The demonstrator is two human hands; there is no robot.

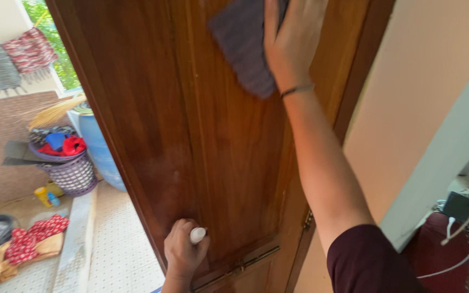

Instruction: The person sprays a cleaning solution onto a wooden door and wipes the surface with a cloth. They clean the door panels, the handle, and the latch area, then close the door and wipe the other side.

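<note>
Daylight from window (47, 32) top left, overexposed there; soft sheen on door (191, 135); cloth (242, 43) motion-blurred; edges slightly soft.

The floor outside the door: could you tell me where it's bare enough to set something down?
The pale floor between the door and the raised ledge is free. Left of the ledge it is crowded: a basket, a blue barrel, small bottles, and cloths. The left hand grips a white bottle.

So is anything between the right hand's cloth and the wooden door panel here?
Nothing visible. The right hand presses the grey cloth flat against the wooden door; the left hand, holding a small white bottle, sits far lower.
</note>
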